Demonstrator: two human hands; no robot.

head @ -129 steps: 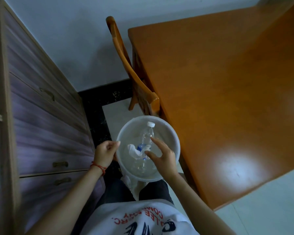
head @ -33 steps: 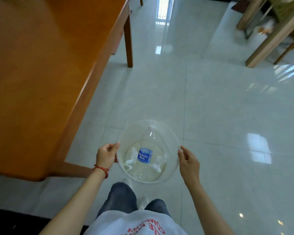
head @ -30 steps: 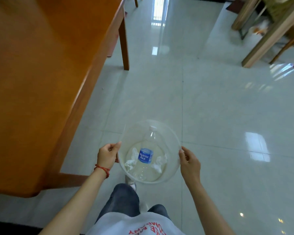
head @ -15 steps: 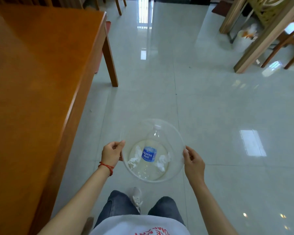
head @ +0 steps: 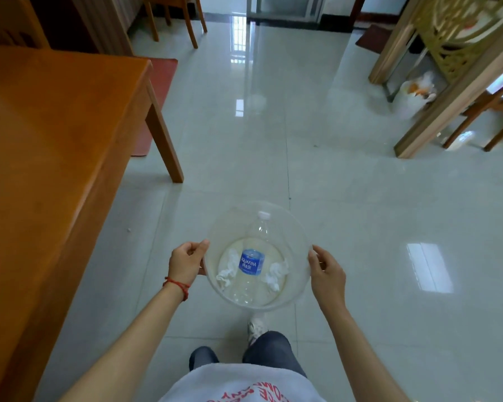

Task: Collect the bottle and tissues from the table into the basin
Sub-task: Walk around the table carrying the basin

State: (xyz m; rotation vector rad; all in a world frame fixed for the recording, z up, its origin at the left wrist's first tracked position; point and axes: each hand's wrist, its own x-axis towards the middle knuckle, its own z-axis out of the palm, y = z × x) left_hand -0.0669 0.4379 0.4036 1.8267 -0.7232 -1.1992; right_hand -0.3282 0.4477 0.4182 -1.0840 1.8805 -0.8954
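- Clear basin [head: 298,242] is held up over the glossy tile floor [head: 360,216], w/ a hand on each side of its rim.
- Left hand [head: 185,262] pinches the basin's left rim, thumb on the lip, fingers curled under; red string bracelet [head: 177,284] on that wrist.
- Right hand [head: 327,272] clasps the basin's right rim, thumb over the edge, fingers closed vs. the outer wall.
- Clear bottle [head: 251,261] w/ blue label lies on the basin's bottom, white cap [head: 264,215] toward the basin's far rim.
- 2 crumpled tissues in the basin: left tissue [head: 227,271] touching the bottle's left side, right tissue [head: 276,272] just beside its right.
- Orange wood table [head: 50,146] stands left of the basin, well apart; top looks bare.
- A sneaker [head: 255,326] shows on the floor just below the basin's near edge.
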